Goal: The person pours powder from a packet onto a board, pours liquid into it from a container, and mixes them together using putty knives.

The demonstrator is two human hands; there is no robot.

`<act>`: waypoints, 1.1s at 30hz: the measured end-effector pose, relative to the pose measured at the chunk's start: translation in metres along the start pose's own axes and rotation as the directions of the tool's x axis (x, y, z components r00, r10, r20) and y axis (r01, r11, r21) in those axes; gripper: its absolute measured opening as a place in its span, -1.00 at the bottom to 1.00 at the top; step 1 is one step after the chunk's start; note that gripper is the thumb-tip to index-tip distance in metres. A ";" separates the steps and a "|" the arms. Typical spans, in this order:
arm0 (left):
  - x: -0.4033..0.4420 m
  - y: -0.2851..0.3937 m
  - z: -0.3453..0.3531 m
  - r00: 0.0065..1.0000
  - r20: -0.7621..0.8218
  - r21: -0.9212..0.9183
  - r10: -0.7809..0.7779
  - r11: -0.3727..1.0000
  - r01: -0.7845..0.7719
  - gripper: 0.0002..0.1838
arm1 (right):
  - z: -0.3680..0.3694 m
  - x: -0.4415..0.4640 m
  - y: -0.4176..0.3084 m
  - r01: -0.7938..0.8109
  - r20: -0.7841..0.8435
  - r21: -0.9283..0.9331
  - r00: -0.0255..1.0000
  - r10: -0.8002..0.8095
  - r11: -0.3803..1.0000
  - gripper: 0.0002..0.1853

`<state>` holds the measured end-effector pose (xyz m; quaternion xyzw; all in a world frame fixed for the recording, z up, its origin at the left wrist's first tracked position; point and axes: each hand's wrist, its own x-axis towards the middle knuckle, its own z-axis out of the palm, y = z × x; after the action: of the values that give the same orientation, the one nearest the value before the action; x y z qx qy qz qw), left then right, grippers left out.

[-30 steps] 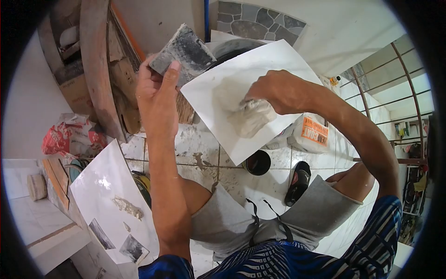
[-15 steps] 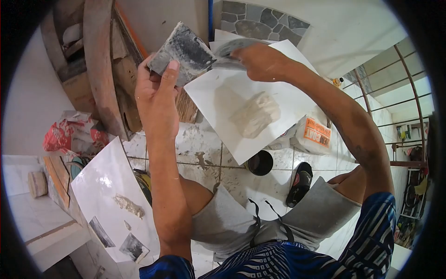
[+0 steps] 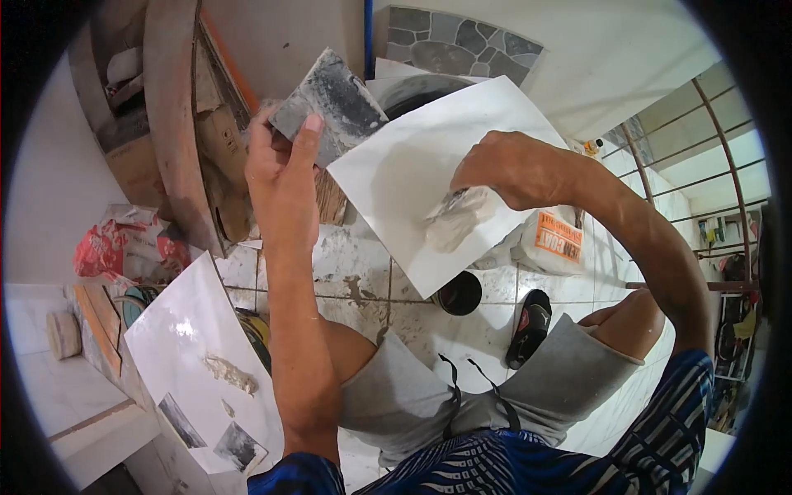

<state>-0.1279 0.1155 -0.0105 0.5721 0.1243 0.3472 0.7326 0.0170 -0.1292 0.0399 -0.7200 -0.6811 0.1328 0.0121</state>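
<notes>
A dark rectangular plate (image 3: 342, 103) smeared with pale paste is pinched between the thumb and fingers of my left hand (image 3: 285, 169). Over the white square board (image 3: 388, 186), my right hand (image 3: 516, 169) is closed on a thin spreading blade (image 3: 455, 200), most of it hidden by the fingers. The blade touches a mound of cream-coloured paste (image 3: 458, 227) on the board. Behind the board a round dark-rimmed basin (image 3: 421, 87) shows in part.
At the lower left lies another white board (image 3: 177, 326) with paste scraps and two dark plates. A black cup (image 3: 459, 294), a printed paper bag (image 3: 551, 239) and a red-white bag (image 3: 128, 247) stand around. Wood and cardboard lean at the left; metal bars (image 3: 726, 157) are on the right.
My right hand went from the paste to the basin's rim behind the board, then came back down to the paste. My left hand still holds the plate at nearly the same spot.
</notes>
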 end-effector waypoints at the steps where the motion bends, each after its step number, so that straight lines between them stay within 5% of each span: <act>1: 0.002 -0.003 -0.001 1.000 0.003 0.009 0.023 1.000 -0.024 -0.59 | -0.003 -0.002 0.000 -0.054 -0.048 0.046 0.997 0.056 0.997 -0.63; 3: -0.003 0.005 0.006 1.000 0.002 0.082 0.025 0.996 -0.025 -0.62 | -0.014 -0.006 -0.006 -0.154 -0.131 0.149 0.976 0.174 0.977 -0.71; 6: -0.010 0.008 0.018 0.992 0.050 0.224 0.118 0.966 -0.126 -0.64 | -0.038 -0.013 -0.025 -0.545 -0.064 0.249 0.815 0.575 0.800 -0.73; 11: -0.020 -0.002 0.038 0.923 0.199 0.411 0.329 0.827 -0.383 -0.62 | -0.041 -0.029 -0.034 -0.619 -0.044 0.455 0.703 0.710 0.640 -0.69; 13: -0.028 -0.002 0.048 0.945 0.181 0.418 0.272 0.848 -0.325 -0.66 | -0.032 -0.035 -0.037 -0.617 -0.074 0.525 0.652 0.754 0.586 -0.70; 17: -0.038 0.010 0.059 0.989 0.135 0.403 -0.068 0.915 0.008 -0.75 | -0.010 -0.049 -0.048 -0.524 -0.313 0.570 0.574 0.757 0.633 -0.72; 20: -0.037 0.012 0.058 0.858 0.171 -0.039 -0.485 0.866 0.498 -0.77 | -0.004 -0.054 -0.075 -0.493 -0.521 0.488 0.498 0.693 0.721 -0.77; 22: -0.033 -0.005 0.048 0.813 0.246 -0.181 -0.528 0.799 0.573 -0.76 | -0.010 -0.051 -0.096 -0.376 -0.510 0.597 0.504 0.697 0.709 -0.71; 25: -0.029 -0.009 0.049 0.728 0.326 -0.227 -0.604 0.697 0.680 -0.77 | 0.019 -0.048 -0.087 -0.082 -0.769 0.349 0.545 0.335 0.934 -0.35; 28: -0.035 -0.005 0.057 0.673 0.344 -0.260 -0.655 0.622 0.738 -0.77 | 0.030 -0.039 -0.086 -0.058 -0.812 0.177 0.556 0.179 0.982 -0.36; 33: -0.037 -0.006 0.060 0.698 0.332 -0.312 -0.634 0.625 0.716 -0.77 | 0.046 -0.044 -0.083 -0.123 -0.738 0.099 0.656 0.156 0.987 -0.38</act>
<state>-0.1179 0.0453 -0.0050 0.3424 0.1826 0.0074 0.9216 -0.0752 -0.1740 0.0192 -0.7611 -0.5569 -0.1576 0.2929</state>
